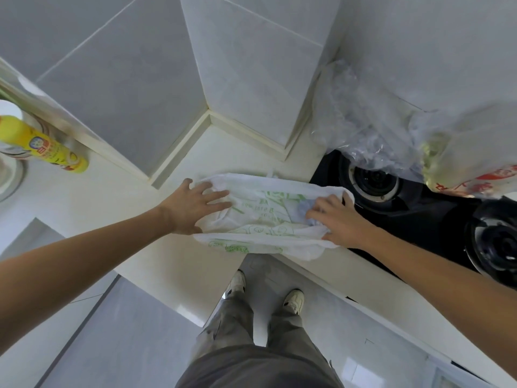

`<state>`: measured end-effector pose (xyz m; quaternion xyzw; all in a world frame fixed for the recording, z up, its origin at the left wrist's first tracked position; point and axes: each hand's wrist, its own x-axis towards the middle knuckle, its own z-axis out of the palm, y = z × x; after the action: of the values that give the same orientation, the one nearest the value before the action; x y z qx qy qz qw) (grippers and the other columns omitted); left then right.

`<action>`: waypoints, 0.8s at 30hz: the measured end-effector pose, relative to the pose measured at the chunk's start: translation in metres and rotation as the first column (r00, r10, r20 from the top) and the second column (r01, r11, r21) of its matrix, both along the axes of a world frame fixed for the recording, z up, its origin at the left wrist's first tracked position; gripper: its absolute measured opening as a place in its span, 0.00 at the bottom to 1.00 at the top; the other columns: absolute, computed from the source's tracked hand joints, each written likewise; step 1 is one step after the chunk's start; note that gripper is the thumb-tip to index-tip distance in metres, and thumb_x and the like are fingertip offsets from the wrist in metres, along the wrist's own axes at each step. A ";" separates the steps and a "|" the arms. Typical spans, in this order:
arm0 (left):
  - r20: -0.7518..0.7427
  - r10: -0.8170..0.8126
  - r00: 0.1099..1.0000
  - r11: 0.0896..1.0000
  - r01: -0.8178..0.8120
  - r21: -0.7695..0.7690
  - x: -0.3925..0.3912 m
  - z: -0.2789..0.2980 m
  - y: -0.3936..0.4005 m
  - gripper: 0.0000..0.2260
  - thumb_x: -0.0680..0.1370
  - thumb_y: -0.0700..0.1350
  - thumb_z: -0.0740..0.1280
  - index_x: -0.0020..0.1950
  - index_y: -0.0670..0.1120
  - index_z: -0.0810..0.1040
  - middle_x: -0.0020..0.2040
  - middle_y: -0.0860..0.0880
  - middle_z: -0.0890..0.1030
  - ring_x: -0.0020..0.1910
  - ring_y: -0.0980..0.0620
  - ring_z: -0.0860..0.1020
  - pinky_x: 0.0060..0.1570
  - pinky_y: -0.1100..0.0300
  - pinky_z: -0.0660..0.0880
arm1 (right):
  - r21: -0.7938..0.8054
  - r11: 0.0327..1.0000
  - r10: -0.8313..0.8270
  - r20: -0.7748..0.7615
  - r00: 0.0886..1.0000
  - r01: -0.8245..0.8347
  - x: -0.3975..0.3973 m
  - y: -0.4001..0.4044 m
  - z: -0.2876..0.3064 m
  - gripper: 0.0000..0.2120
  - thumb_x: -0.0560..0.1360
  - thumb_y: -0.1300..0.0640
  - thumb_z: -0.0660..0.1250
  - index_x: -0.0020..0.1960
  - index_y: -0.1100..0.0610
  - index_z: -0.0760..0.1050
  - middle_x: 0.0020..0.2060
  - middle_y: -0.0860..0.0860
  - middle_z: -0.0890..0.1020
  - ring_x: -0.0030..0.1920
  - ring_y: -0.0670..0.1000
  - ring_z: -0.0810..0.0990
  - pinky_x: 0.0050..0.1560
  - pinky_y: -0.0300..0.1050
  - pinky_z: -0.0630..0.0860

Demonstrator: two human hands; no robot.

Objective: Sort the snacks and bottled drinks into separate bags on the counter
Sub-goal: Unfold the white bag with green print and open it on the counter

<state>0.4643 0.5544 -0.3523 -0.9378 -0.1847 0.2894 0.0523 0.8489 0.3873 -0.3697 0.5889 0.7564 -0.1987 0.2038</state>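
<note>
A white plastic bag [268, 214] with green print lies flat on the cream counter [156, 247], near its front edge. My left hand [195, 208] rests on the bag's left end, fingers spread and flat. My right hand [335, 217] presses on the bag's right end, its fingertips pinching crumpled plastic. Something bluish shows through the bag by my right fingers. A clear plastic bag [361, 124] stands at the back right above the hob. A second see-through bag [470, 152] with yellowish contents and red print sits at the far right.
A black gas hob [414, 214] with two burners lies right of the white bag. A yellow spray can [42, 147] stands at the far left beside a sink rim [11, 177]. A tiled wall corner juts out behind the bag. My legs and shoes are below.
</note>
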 end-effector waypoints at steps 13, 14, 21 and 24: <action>0.120 -0.069 0.990 0.982 0.046 0.181 -0.002 -0.011 0.009 0.29 0.78 0.67 0.61 0.68 0.46 0.76 0.73 0.42 0.70 0.71 0.41 0.65 0.65 0.41 0.64 | 0.509 0.771 0.369 0.132 0.920 -0.383 0.004 -0.003 -0.001 0.15 0.78 0.64 0.59 0.59 0.58 0.80 0.54 0.55 0.79 0.54 0.59 0.77 0.54 0.55 0.66; 0.186 -0.167 0.968 0.971 0.129 0.202 -0.001 -0.010 0.010 0.21 0.79 0.60 0.64 0.63 0.46 0.79 0.71 0.43 0.73 0.68 0.42 0.68 0.63 0.42 0.66 | 0.515 0.769 0.395 0.082 0.915 -0.378 0.003 0.000 -0.001 0.19 0.75 0.67 0.60 0.64 0.59 0.78 0.57 0.56 0.80 0.56 0.60 0.77 0.56 0.55 0.68; 0.236 -0.319 0.918 0.946 0.325 0.011 0.002 -0.019 0.024 0.24 0.73 0.33 0.68 0.65 0.52 0.76 0.57 0.54 0.79 0.66 0.46 0.73 0.74 0.49 0.58 | 0.344 0.897 0.369 -0.240 0.898 -0.276 -0.002 0.015 -0.022 0.28 0.58 0.80 0.72 0.54 0.60 0.84 0.45 0.55 0.85 0.43 0.59 0.85 0.46 0.53 0.81; 0.144 -0.236 0.961 0.968 0.246 -0.053 0.001 -0.023 0.025 0.24 0.75 0.39 0.66 0.71 0.55 0.72 0.58 0.56 0.80 0.67 0.47 0.71 0.77 0.47 0.53 | 0.324 0.901 0.359 -0.184 0.915 -0.289 -0.002 0.012 -0.029 0.21 0.59 0.74 0.78 0.47 0.56 0.83 0.39 0.50 0.83 0.37 0.54 0.83 0.34 0.45 0.77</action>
<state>0.4654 0.5798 -0.3757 -0.9721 -0.0619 0.2222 0.0413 0.8467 0.3996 -0.3988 0.4491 0.8841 -0.1179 0.0528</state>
